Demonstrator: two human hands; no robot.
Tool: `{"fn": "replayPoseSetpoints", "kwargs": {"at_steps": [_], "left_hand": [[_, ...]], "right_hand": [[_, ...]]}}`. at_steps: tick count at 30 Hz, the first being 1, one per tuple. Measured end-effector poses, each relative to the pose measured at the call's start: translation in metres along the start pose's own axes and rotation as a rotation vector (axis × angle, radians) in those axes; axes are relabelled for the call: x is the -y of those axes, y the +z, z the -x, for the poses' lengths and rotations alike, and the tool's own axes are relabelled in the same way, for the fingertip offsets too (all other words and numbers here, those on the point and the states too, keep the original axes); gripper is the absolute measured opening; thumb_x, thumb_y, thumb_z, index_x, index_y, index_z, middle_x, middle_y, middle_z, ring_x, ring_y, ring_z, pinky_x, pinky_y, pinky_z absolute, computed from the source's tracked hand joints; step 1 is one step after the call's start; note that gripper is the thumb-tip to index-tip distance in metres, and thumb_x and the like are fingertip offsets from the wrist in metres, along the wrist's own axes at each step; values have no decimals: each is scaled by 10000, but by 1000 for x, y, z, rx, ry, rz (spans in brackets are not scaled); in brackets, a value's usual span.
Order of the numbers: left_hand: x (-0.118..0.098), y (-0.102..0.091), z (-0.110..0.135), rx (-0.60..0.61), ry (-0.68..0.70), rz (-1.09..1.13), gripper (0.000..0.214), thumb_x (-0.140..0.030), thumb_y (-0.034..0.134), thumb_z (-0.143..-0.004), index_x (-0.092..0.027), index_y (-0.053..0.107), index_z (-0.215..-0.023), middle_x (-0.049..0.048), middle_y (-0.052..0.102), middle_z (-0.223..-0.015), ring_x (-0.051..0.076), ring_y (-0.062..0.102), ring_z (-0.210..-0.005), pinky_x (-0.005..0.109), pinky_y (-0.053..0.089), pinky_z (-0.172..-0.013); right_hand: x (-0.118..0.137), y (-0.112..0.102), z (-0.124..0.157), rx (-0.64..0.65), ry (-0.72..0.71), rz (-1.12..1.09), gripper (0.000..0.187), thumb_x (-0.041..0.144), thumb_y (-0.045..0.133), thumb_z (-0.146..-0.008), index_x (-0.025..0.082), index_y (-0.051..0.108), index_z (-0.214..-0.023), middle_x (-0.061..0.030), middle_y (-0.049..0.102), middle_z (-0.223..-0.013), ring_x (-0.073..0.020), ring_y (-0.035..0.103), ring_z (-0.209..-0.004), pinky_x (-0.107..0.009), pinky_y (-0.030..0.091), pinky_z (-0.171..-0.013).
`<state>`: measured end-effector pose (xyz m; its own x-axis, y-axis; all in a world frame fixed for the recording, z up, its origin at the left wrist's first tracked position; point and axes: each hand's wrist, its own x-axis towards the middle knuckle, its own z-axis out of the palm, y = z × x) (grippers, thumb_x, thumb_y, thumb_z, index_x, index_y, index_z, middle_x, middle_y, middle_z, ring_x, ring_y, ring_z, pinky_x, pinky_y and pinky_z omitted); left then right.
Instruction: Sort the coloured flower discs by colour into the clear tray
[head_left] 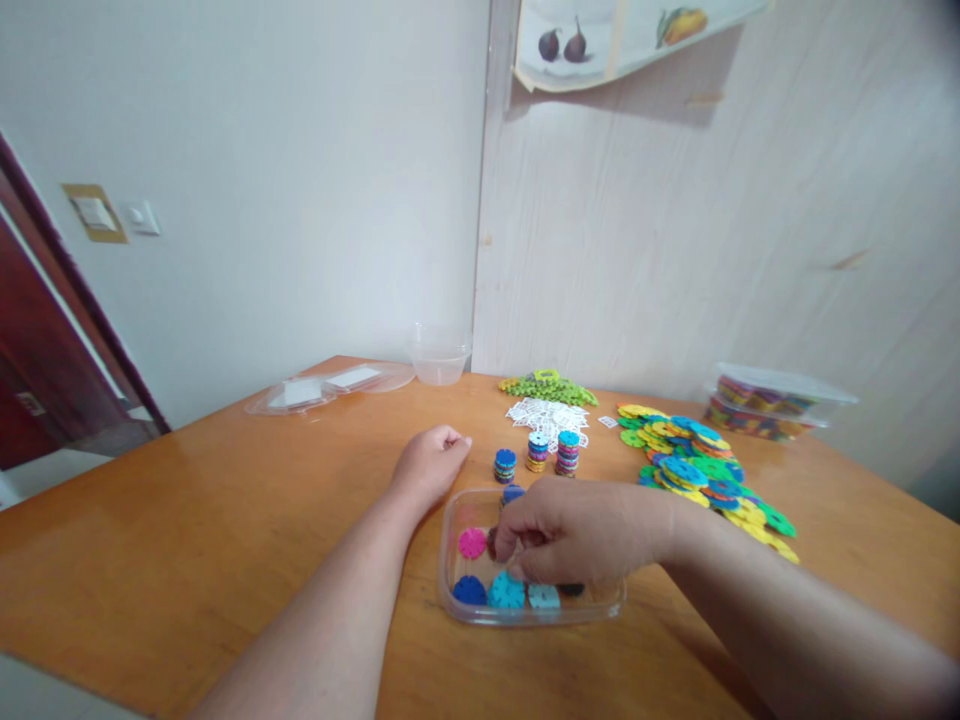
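My right hand (574,528) reaches over a clear plastic container (450,570), fingers bent and drawn together. What its fingertips hold, if anything, is hidden; a dark brown disc (492,543) shows at their edge. Inside the container lie flat notched plastic discs: a pink disc (472,543), a dark blue disc (470,590), a turquoise disc (507,590), a pale blue disc (544,597) and a black disc (572,589), partly covered. A blue-topped stack (513,494) is half hidden behind my hand. My left hand (429,467) rests curled on the table, left of the container, with nothing seen in it.
Beyond the container stand short disc stacks (568,453). Behind them are white plastic pieces (547,418) and a green pile (551,388). Loose colourful discs (705,468) spread rightward. Lidded boxes (772,405), a clear tub (440,360) and lids (300,393) sit near the wall.
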<state>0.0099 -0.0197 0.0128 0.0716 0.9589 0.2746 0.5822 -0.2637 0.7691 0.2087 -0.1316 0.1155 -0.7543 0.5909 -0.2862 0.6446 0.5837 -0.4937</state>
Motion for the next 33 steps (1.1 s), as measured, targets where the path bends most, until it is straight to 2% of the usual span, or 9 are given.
{"fn": "replayPoseSetpoints", "kwargs": {"at_steps": [4, 6, 12, 18, 23, 27, 31, 33], "left_hand": [[1, -1, -1, 7, 12, -22, 319, -483, 523, -811, -190, 626, -737, 2, 649, -622, 143, 565, -604, 235, 332, -556], [1, -1, -1, 12, 15, -28, 326, -489, 519, -813, -190, 623, -734, 2, 648, -621, 143, 566, -605, 236, 329, -553], [1, 0, -1, 3, 15, -27, 320, -484, 522, -812, -192, 625, -732, -1, 653, -628, 143, 566, -603, 236, 325, -552], [2, 1, -2, 5, 8, -8, 318, -487, 532, -805, -193, 620, -720, -1, 643, -611, 144, 563, -595, 234, 331, -553], [2, 1, -2, 4, -13, 11, 322, -490, 528, -802, -193, 619, -718, 0, 640, -612, 141, 552, -589, 233, 327, -550], [0, 0, -1, 12, 4, 33, 321, -484, 532, -795, -187, 609, -700, 0, 633, -611, 141, 542, -596, 233, 327, -550], [-2, -1, 0, 15, 2, 24, 326, -484, 530, -797, -186, 619, -700, 4, 640, -627, 141, 543, -602, 235, 319, -545], [-2, -1, 1, 12, -1, 27, 326, -485, 524, -802, -188, 631, -717, 6, 648, -640, 142, 551, -608, 233, 319, -545]], "right_hand": [[2, 1, 2, -18, -34, 100, 186, 184, 469, -841, 172, 654, -846, 34, 590, -678, -79, 472, -574, -187, 334, -517], [4, 1, 3, -19, -47, 114, 187, 176, 459, -839, 174, 645, -818, 36, 586, -673, -77, 474, -575, -187, 336, -527], [6, -1, 3, -2, -34, 77, 197, 186, 455, -840, 185, 649, -871, 37, 604, -700, -81, 497, -590, -185, 345, -533], [7, 2, 5, -33, -23, 123, 187, 216, 466, -837, 184, 643, -786, 33, 581, -665, -88, 481, -571, -200, 355, -551], [9, 0, 5, -32, 23, 38, 211, 219, 495, -827, 193, 689, -905, 21, 646, -742, -102, 534, -637, -200, 373, -571], [4, -11, 3, -205, 109, -4, 230, 261, 502, -846, 197, 704, -937, 9, 673, -785, -116, 561, -682, -206, 375, -582], [-9, -24, -7, -460, 260, 180, 249, 306, 519, -840, 225, 709, -978, -7, 683, -811, -136, 567, -697, -227, 361, -581], [-17, -29, -15, -508, 331, 287, 285, 321, 529, -833, 229, 707, -1036, -32, 701, -882, -161, 598, -765, -246, 386, -630]]}}
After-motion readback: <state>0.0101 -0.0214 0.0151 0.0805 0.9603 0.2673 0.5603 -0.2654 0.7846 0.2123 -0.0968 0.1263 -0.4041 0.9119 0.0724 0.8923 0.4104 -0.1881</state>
